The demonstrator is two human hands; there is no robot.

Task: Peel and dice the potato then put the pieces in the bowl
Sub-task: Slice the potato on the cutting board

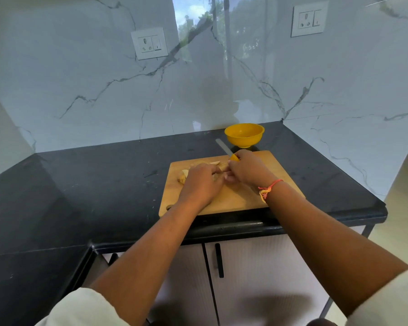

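Observation:
A wooden cutting board (264, 198) lies on the black counter. Pale potato pieces (183, 175) sit on its far left part, partly hidden under my hands. My left hand (201, 183) curls over the potato pieces in the middle of the board. My right hand (246, 169) grips a knife by its yellow handle (233, 157); the grey blade (223, 147) points away toward the wall. A yellow bowl (244, 134) stands just behind the board; I see nothing inside it.
The black counter (99, 184) runs left and wraps toward me. Marble walls close the back and right side, with two sockets high up. The counter edge drops off just in front of the board, above white cabinet doors (257, 278).

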